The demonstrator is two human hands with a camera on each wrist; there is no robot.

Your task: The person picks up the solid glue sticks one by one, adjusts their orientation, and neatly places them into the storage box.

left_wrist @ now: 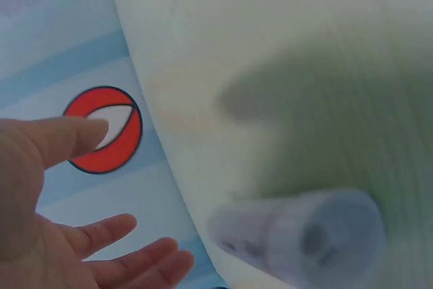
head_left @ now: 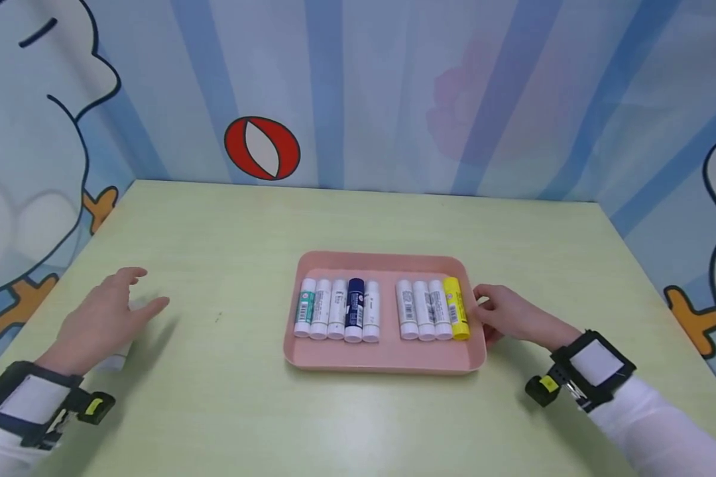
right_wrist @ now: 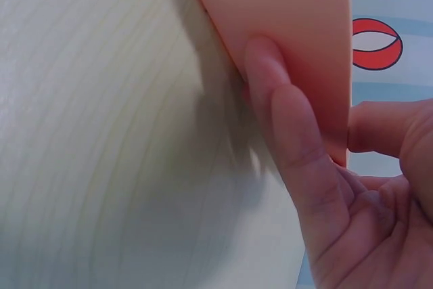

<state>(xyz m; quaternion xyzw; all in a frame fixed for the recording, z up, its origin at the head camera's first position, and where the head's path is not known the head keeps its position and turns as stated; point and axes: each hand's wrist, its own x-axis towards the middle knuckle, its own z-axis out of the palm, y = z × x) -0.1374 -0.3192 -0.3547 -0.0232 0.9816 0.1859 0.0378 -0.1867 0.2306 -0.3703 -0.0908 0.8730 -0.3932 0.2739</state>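
A pink tray [head_left: 382, 361] holds several glue sticks side by side in two groups. Most are white; one is dark blue [head_left: 355, 310], and a yellow glue stick [head_left: 456, 308] lies at the right end. My right hand [head_left: 510, 315] grips the tray's right edge, with fingers against the outer wall and thumb at the rim, as the right wrist view shows. Over on the left, my left hand [head_left: 98, 321] hovers with fingers spread, holding nothing. Below it on the table is a white tube [left_wrist: 291, 235], mostly hidden by that hand in the head view.
The pale wooden table [head_left: 227, 411] runs back to a blue striped backdrop [head_left: 382, 99] printed with cartoon figures and a red-and-white ball. In the tray, a gap separates the two groups of glue sticks.
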